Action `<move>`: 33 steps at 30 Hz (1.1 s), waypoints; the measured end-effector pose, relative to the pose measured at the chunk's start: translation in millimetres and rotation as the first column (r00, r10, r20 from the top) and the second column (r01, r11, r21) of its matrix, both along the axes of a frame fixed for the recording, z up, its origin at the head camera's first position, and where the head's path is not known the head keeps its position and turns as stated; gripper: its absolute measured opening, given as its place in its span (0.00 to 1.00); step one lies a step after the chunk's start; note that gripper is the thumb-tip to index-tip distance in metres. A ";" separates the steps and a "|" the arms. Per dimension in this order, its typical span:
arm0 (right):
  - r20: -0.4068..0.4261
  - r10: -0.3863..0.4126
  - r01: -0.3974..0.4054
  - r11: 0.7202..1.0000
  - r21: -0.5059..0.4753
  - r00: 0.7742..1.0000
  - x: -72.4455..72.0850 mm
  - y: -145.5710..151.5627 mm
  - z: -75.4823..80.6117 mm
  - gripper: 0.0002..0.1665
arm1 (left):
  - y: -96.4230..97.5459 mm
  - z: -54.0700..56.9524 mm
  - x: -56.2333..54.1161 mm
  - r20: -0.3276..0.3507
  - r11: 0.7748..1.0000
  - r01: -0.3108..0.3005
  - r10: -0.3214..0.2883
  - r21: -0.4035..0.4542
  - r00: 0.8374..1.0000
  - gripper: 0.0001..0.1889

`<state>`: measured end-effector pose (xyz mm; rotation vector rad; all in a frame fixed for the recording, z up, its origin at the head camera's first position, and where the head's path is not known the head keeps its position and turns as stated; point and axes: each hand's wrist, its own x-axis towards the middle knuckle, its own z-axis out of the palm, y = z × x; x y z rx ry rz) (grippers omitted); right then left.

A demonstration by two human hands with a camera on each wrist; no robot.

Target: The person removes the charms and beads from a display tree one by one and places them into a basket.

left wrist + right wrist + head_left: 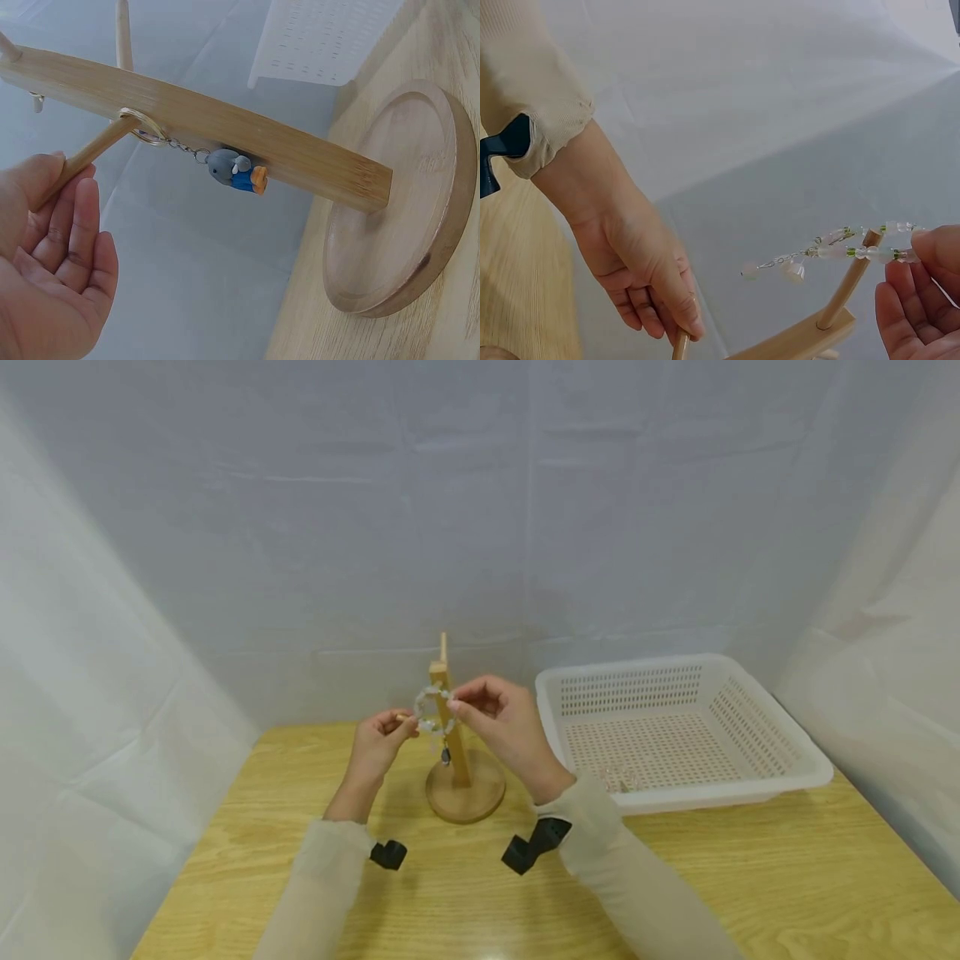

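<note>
Against grey cloth [780, 135], fingers [898, 311] partly hide a bracelet [831, 253].

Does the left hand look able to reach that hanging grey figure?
Probably yes: the left hand pinches the peg from which the grey figure hangs, and nothing visible blocks the way.

Light is muted; the head view's bracelet [427, 726] seems slightly blurred.

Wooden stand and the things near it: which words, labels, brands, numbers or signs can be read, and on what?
None: no readable text shows on the wooden stand, white basket, beaded bracelet or keychain figure.
Anything on the black wrist devices would be too small to read.
</note>
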<state>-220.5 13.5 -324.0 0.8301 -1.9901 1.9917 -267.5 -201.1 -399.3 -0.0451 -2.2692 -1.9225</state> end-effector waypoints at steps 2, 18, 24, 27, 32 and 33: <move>0.003 0.003 -0.003 1.000 -0.009 1.000 1.5 0.3 1.8 0.07 | -0.1 -0.2 0.1 -0.004 1.000 -0.001 0.001 0.001 1.000 0.09; 0.039 0.001 0.001 0.998 -0.064 0.999 7.6 17.8 -0.7 0.08 | 0.2 -1.6 1.3 -0.020 0.999 0.020 -0.019 0.034 1.000 0.09; 0.054 -0.012 0.015 0.999 -0.051 0.998 6.4 26.2 -6.4 0.08 | 0.1 -2.9 0.7 -0.020 0.999 0.022 -0.022 0.034 1.000 0.11; 0.067 -0.023 0.026 0.998 -0.053 0.997 5.6 30.2 -9.0 0.08 | 0.5 -2.5 1.1 -0.023 0.999 0.024 -0.023 0.032 0.999 0.11; 0.078 -0.051 0.056 0.997 -0.058 0.996 3.9 35.8 -12.0 0.09 | 1.2 -2.1 1.0 -0.025 0.999 0.024 -0.024 0.028 0.999 0.12; 0.081 -0.060 0.065 0.996 -0.058 0.995 3.5 37.2 -12.9 0.09 | 1.3 -2.3 0.8 -0.024 0.999 0.025 -0.024 0.027 0.999 0.12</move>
